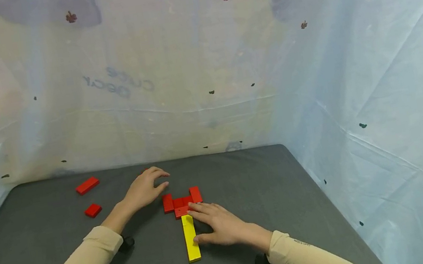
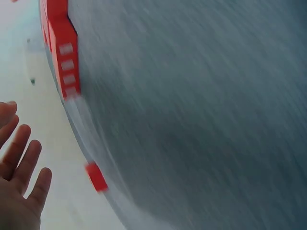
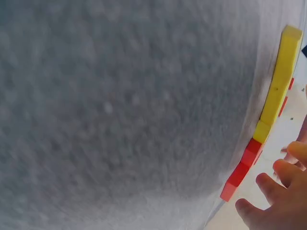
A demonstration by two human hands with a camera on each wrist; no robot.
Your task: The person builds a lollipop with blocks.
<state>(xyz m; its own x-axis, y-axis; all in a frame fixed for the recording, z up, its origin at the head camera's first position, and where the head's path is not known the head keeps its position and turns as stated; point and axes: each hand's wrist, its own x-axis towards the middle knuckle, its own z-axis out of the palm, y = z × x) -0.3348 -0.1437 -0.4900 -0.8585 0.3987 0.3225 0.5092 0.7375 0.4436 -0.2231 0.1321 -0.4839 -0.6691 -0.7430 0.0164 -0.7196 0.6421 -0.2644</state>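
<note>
Several red blocks (image 1: 168, 203) lie together mid-table, two of them jutting toward the back at the sides. A long yellow bar (image 1: 192, 251), with a shorter yellow piece at its far end in the right wrist view, runs from them toward me. My right hand (image 1: 221, 224) spreads over the right side of this group, fingertips at the red blocks and thumb overlapping the bar. Behind and left of the group, my left hand (image 1: 143, 190) hovers with loosely bent, parted fingers and nothing in them. A red block (image 2: 97, 177) shows near it in the left wrist view, mostly hidden in the head view.
Toward the left lie a longer red block (image 1: 87, 186) at the back and a shorter red block (image 1: 93, 210) in front of it. The dark grey table (image 1: 254, 181) ends against a translucent plastic sheet (image 1: 201, 124) at the back, which continues along the right side.
</note>
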